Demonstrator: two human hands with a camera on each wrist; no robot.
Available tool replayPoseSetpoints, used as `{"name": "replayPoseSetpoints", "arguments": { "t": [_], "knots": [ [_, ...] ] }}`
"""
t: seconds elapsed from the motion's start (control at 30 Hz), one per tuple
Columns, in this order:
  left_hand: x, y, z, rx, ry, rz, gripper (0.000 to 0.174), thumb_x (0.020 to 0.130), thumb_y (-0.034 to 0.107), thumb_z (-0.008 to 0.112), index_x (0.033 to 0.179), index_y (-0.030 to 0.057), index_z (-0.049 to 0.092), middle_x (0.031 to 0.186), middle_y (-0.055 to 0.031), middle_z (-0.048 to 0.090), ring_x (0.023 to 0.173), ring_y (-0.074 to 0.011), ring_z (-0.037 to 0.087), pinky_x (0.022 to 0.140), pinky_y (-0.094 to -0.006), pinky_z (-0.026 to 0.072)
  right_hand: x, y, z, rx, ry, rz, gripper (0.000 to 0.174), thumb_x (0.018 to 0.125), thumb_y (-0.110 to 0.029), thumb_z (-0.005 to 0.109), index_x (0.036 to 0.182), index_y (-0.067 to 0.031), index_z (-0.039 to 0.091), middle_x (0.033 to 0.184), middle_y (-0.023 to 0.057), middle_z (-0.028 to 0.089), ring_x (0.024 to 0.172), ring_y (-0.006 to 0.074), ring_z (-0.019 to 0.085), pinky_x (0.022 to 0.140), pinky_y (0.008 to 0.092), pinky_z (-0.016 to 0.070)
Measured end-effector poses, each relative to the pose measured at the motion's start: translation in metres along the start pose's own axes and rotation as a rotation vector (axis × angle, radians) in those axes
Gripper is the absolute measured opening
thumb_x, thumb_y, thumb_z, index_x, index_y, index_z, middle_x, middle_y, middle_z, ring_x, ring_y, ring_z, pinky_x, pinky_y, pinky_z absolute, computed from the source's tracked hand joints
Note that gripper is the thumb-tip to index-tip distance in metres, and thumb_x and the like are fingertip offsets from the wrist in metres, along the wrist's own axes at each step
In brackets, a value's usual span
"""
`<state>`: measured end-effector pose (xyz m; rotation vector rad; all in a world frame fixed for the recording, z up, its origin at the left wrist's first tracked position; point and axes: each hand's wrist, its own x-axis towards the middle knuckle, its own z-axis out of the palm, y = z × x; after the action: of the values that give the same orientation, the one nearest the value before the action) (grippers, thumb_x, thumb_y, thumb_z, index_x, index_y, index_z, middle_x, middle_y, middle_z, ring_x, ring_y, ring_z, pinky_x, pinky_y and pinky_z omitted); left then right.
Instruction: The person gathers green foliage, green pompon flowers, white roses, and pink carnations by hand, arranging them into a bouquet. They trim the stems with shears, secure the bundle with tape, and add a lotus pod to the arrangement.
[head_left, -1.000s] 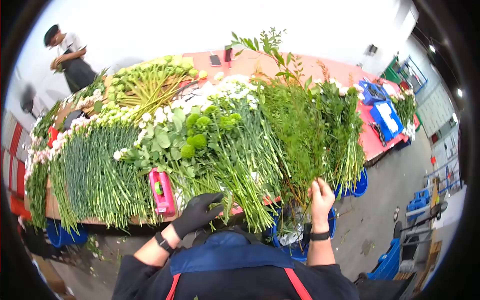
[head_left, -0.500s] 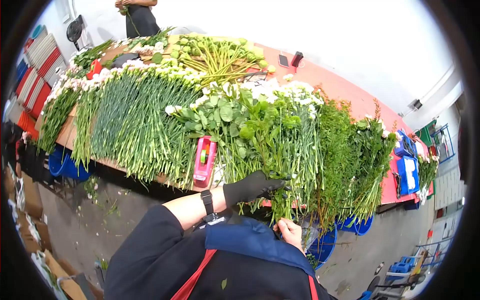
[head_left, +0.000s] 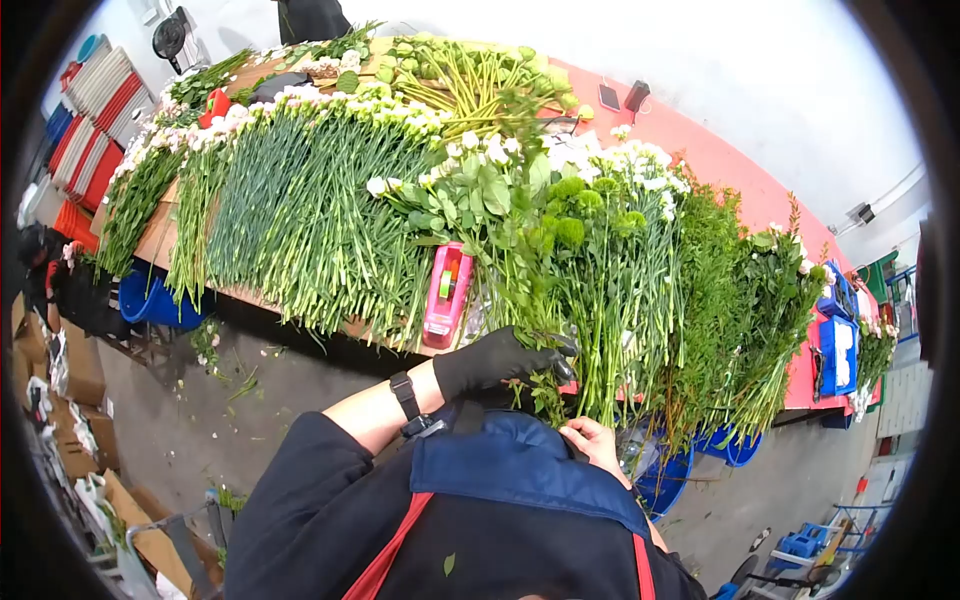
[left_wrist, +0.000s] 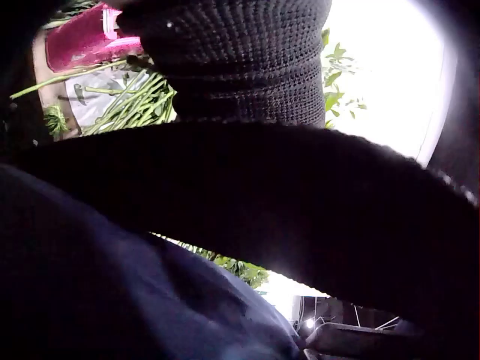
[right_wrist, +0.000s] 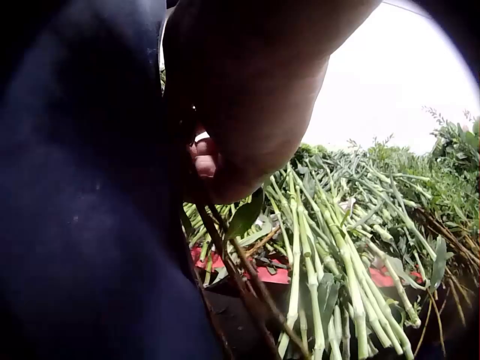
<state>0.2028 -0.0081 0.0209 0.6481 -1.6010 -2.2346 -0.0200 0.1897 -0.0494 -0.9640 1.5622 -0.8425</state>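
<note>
Leafy stems (head_left: 545,392), thin and dark at the cut ends, hang off the pink table (head_left: 722,168). The bare right hand (head_left: 592,440) curls its fingers round them, while the knit-gloved left hand (head_left: 495,362) reaches in above, its grip unclear. Green bunches (head_left: 300,220) blanket the table over a grey concrete floor (head_left: 190,430); dark cloth blocks both wrist views.

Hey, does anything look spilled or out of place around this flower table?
Yes: leaf and stem scraps litter the floor below the table, and a pink tape dispenser lies wedged among the flower stems at its front edge.
</note>
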Motion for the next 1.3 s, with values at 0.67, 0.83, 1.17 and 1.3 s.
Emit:
{"name": "replayPoseSetpoints", "arguments": {
  "t": [0.67,0.83,1.17,1.3],
  "knots": [
    [0.029,-0.022,0.045,-0.631,0.228,-0.055,0.05,0.102,0.04,0.039,0.134,0.0011,0.044,0.075,-0.0026,0.041,0.074,-0.0182,0.05,0.086,-0.0443,0.0491,0.134,-0.045,-0.17,-0.613,0.342,-0.078,0.022,0.083,-0.022,0.066,0.092,-0.0028,0.071,0.083,0.0128,0.07,0.077,0.0219,0.066,0.073,0.0353,0.0521],
    [0.033,-0.005,0.059,-0.516,0.316,-0.078,0.054,0.101,0.041,0.041,0.136,-0.0008,0.04,0.075,-0.0023,0.042,0.073,-0.0189,0.051,0.085,-0.0438,0.0489,0.203,-0.029,-0.189,-0.845,0.475,-0.048,0.023,0.081,-0.027,0.066,0.088,-0.0054,0.071,0.087,0.0181,0.069,0.088,0.0342,0.066,0.08,0.0432,0.0514],
    [0.035,-0.019,0.052,-0.521,0.397,-0.03,0.054,0.102,0.039,0.038,0.136,-0.003,0.037,0.071,-0.0017,0.04,0.07,-0.0194,0.051,0.087,-0.0496,0.0498,0.203,-0.032,-0.191,-0.554,0.539,-0.172,0.023,0.079,-0.024,0.065,0.083,-0.001,0.066,0.079,0.0178,0.066,0.074,0.0312,0.065,0.069,0.04,0.0508],
    [0.04,-0.016,0.049,-0.553,0.423,-0.052,0.053,0.102,0.039,0.039,0.136,-0.0013,0.039,0.07,-0.0015,0.039,0.07,-0.0197,0.052,0.087,-0.0509,0.0499,0.159,-0.025,-0.188,-0.367,0.569,-0.245,0.014,0.083,-0.013,0.067,0.08,0.0002,0.063,0.066,0.0013,0.06,0.059,0.0078,0.054,0.056,0.0252,0.0461]
  ]
}}
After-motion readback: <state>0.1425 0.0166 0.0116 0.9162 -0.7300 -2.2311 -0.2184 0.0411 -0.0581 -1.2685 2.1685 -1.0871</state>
